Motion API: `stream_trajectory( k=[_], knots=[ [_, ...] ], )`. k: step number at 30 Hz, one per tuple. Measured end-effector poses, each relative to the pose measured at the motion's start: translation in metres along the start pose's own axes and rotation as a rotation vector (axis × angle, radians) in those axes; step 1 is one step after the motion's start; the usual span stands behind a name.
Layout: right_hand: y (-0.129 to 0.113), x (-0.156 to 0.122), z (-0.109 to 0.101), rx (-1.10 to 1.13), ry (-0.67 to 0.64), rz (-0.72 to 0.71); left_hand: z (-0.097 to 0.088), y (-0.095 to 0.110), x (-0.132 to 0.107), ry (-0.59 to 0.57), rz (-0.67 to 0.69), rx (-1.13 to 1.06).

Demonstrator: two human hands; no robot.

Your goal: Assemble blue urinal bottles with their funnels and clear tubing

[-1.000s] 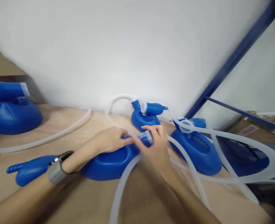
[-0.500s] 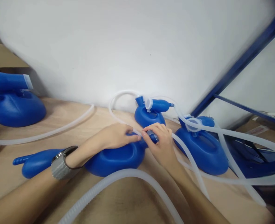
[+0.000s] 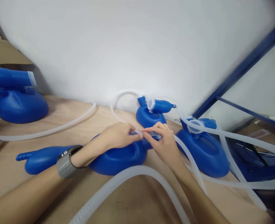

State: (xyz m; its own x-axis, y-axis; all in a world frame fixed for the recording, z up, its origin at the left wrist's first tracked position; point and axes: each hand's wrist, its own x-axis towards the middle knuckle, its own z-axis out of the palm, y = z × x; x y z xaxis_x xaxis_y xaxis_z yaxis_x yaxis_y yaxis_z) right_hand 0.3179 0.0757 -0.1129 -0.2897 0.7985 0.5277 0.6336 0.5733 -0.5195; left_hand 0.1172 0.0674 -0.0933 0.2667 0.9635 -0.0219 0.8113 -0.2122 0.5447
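On the table in front of me, a blue plastic urinal bottle (image 3: 118,161) lies on its side with its neck to the right. My left hand (image 3: 118,135) rests over the bottle's upper side, fingers curled and thumb reaching toward the neck. At the neck, my right hand (image 3: 160,138) pinches with thumb and forefinger close to the left thumb. A pale translucent piece, apparently a cap, shows at the mouth beneath the right fingers. What sits between the fingertips is too small to make out. A blue funnel-shaped piece (image 3: 44,160) lies to the left, partly behind my wristband.
More blue urinal bottles stand at the back (image 3: 148,116), the right (image 3: 202,155) and the far left (image 3: 19,105). A translucent hose (image 3: 137,171) arches in front of me; other hoses loop rightward. A blue metal frame (image 3: 242,68) and cardboard (image 3: 6,51) flank the white wall.
The view has shifted slightly, so things sit a little to the right. At the bottle's mouth, a paler surface now shows under my right fingers. Both hands stay at the neck.
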Motion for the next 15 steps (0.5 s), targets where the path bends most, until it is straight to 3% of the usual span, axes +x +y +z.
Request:
stream_trajectory(
  k=[6,9,12,15],
  knots=[
    [0.000,-0.004,0.005,-0.059,0.034,-0.024,0.002,0.001,-0.002,0.042,-0.027,0.028],
    [0.002,-0.004,0.000,-0.087,-0.044,-0.041,0.002,-0.001,-0.001,0.047,-0.026,0.032],
    [0.004,0.002,-0.024,-0.043,-0.217,-0.074,0.003,-0.002,-0.001,0.055,-0.019,0.037],
    [0.003,-0.001,-0.067,-0.059,-0.349,-0.151,0.003,-0.003,-0.001,0.071,-0.005,0.047]
  ],
)
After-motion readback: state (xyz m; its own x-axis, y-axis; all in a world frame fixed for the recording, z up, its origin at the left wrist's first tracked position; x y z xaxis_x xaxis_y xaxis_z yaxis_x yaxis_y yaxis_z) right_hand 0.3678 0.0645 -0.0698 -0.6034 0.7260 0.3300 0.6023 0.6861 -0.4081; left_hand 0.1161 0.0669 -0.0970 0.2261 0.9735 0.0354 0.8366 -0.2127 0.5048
